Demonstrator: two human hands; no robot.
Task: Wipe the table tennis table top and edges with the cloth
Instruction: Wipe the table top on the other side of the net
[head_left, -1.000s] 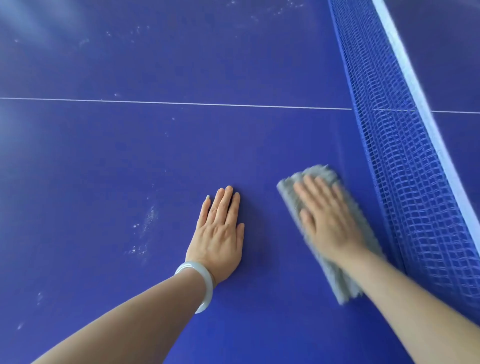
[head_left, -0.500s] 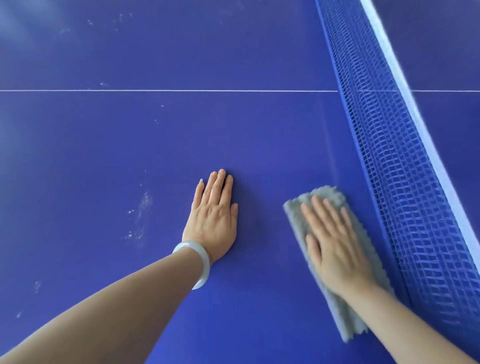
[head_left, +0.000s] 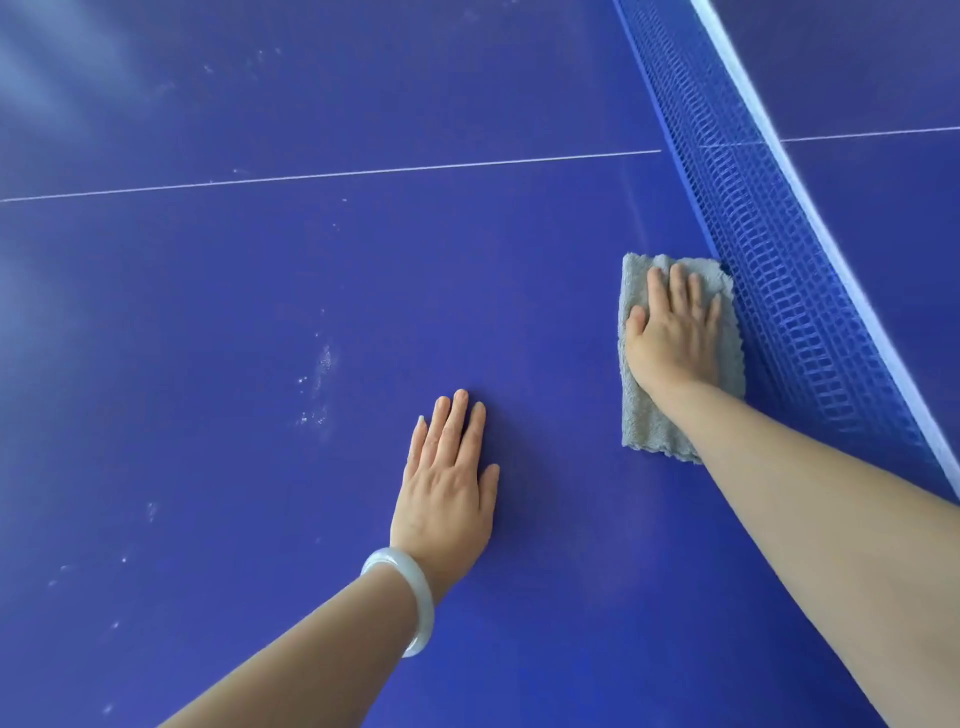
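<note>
My right hand (head_left: 675, 338) flat, fingers straight, pressing cloth (head_left: 654, 426) onto table (head_left: 208, 312); cloth's long axis runs alongside net (head_left: 779, 291), just beside it. Left hand (head_left: 447, 483) flat, bracing. White smudges (head_left: 319, 384) lie left of left hand, well apart from cloth.

One piece of furniture filled our whole view: a dark blue, smooth-topped table tennis table (head_left: 260, 291). A thin white painted line (head_left: 363, 173) ran across its top from the left edge of the view to the foot of a bright blue mesh net (head_left: 779, 291), and we picked it up again on the far side. The net stood upright and crossed the right of the view on a slant, capped by a white fabric band (head_left: 808, 197). A pale, soft sheen of light (head_left: 62, 67) lay over the upper left of the top. We noted whitish dusty smudges (head_left: 322, 364) left of centre, with smaller specks scattered toward the lower left.
</note>
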